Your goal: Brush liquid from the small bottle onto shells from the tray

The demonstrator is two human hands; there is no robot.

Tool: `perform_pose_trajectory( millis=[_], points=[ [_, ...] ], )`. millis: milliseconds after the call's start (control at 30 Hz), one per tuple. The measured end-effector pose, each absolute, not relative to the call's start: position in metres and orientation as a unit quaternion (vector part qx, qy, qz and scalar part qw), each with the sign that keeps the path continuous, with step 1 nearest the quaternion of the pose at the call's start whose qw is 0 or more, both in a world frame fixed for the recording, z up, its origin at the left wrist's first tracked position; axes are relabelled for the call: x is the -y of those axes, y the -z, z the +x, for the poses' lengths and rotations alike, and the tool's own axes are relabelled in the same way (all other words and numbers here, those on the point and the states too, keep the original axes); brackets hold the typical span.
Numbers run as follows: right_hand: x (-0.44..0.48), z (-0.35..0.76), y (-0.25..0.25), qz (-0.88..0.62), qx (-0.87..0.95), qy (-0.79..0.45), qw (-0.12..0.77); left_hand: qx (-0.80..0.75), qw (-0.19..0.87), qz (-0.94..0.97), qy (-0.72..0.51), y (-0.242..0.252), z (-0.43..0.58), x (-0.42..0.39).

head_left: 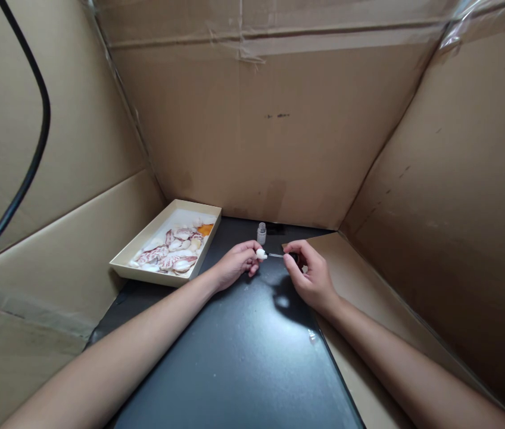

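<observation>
My left hand (pixel 236 263) is closed in a pinch on a small white shell (pixel 261 254), held just above the black table top (pixel 234 357). My right hand (pixel 308 273) is closed on a dark cap with a thin brush (pixel 276 255) whose tip touches the shell. A small clear bottle (pixel 262 233) stands uncapped on the table just behind the two hands. To the left, a cream tray (pixel 126 257) holds several white and red-striped shells (pixel 170 253) and one orange piece.
Cardboard walls close in the back (pixel 270 137), the left (pixel 74 149) and the right (pixel 467 196). A cardboard flap (pixel 351 333) lies on the table's right side under my right forearm. A black cable (pixel 33 149) hangs at the upper left.
</observation>
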State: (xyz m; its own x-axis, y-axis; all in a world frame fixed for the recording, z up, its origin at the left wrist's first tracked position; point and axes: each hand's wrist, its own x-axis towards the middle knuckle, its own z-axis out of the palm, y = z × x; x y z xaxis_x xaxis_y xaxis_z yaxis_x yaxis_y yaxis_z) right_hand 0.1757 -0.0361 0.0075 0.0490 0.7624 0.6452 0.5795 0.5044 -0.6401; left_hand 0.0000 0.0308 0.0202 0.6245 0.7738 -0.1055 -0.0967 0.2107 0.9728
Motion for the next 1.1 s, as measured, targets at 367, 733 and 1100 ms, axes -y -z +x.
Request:
perform_pose_trajectory(
  millis=[367, 733, 1100],
  points=[
    [0.0354, 0.1757, -0.0062, -0.493, 0.687, -0.102, 0.524, -0.304, 0.717, 0.548, -0.304, -0.0190, -0.0001, -0.0316],
    [0.0336, 0.1751, -0.0052, -0.490, 0.698, -0.112, 0.510, -0.292, 0.719, 0.553, -0.303, -0.0205, -0.0001, -0.0310],
    [0.0357, 0.1743, -0.0071, -0.496, 0.706, -0.098, 0.495, -0.291, 0.728, 0.542, -0.301, -0.0196, 0.0001, -0.0314]
  ],
)
